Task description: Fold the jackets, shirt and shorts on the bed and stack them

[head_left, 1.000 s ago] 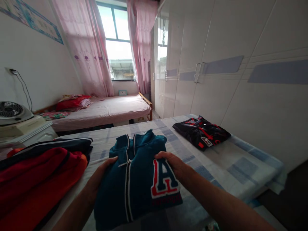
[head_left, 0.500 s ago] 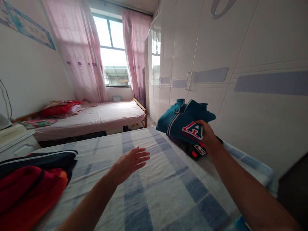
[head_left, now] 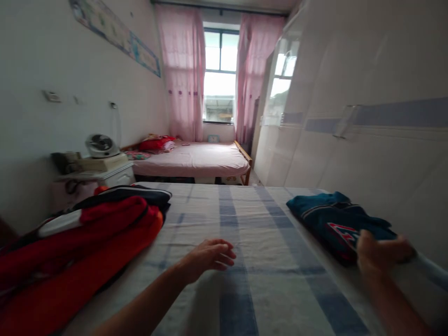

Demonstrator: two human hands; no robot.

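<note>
My left hand (head_left: 210,256) hovers over the checked bedsheet (head_left: 196,289), with nothing in it and its fingers loosely bent and a little apart. At the right edge of the bed lies a folded teal shirt (head_left: 325,212) with a red and white letter on its front. A dark garment shows beneath it. Against the shirt's near right corner is my right hand (head_left: 380,256), blurred, thumb raised and apart from the fingers, which point right. On the left side of the bed, red and orange clothes (head_left: 115,238) lie in a heap with a dark navy garment (head_left: 154,193).
Beyond this bed stands a second bed (head_left: 203,158) with pink bedding and a red pillow (head_left: 157,143). A small fan (head_left: 102,145) sits on a white cabinet (head_left: 119,176) at left. The white wardrobe (head_left: 315,154) runs along the right.
My right hand has lowered the teal shirt onto the bed's right edge and loosened its grasp. The view has turned left, showing more of the red clothes. My left hand's fingers have bent more.
</note>
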